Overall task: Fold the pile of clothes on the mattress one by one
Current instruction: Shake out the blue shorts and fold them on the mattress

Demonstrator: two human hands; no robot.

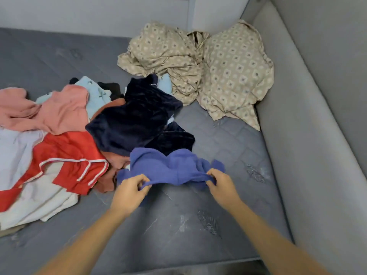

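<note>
Clothes [83, 132] lie in a messy pile on the left of the gray mattress [228, 139]. One small blue top [172, 165] sits at the near edge of the pile. The left hand [129, 192] pinches its near edge, and the right hand [220, 185] pinches it too (both with curled fingers). A tan patterned sheet [208, 66] is bunched in the far corner.

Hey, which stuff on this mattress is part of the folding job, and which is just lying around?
Part of the job:
blue garment, held by left hand and right hand
pile of clothes
mattress

Just lying around:
patterned beige bedding
</note>
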